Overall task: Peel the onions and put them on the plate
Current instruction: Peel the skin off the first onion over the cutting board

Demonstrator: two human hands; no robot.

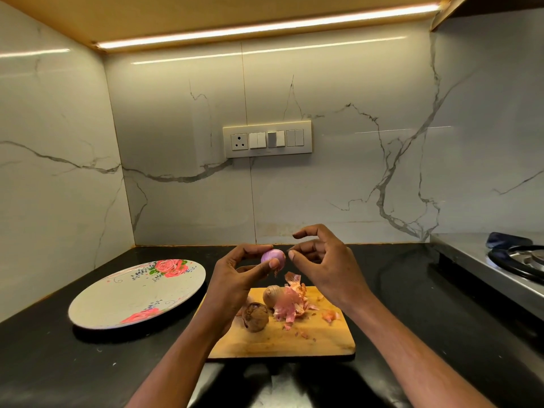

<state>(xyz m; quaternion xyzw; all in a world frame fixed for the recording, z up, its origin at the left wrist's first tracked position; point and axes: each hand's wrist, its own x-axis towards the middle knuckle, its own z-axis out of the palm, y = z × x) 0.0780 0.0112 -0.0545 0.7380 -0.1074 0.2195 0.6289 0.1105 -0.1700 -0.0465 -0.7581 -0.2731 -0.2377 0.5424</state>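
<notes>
I saw my left hand (235, 275) pinching a peeled onion (273, 257) above the cutting board (294, 340), right hand (321, 260) loosely curled just beside it, holding nothing I could make out, floral plate (138, 293) bare at left, board's far edge hidden by hands, stove (515, 260) cut off at right.

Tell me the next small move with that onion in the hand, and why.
Probably carry the peeled onion left and set it on the plate. The left hand pinches it, and it looks smooth and purple, with its skins lying on the board. The right hand holds nothing. If a shred still hangs beneath it, pluck that off first.
</notes>
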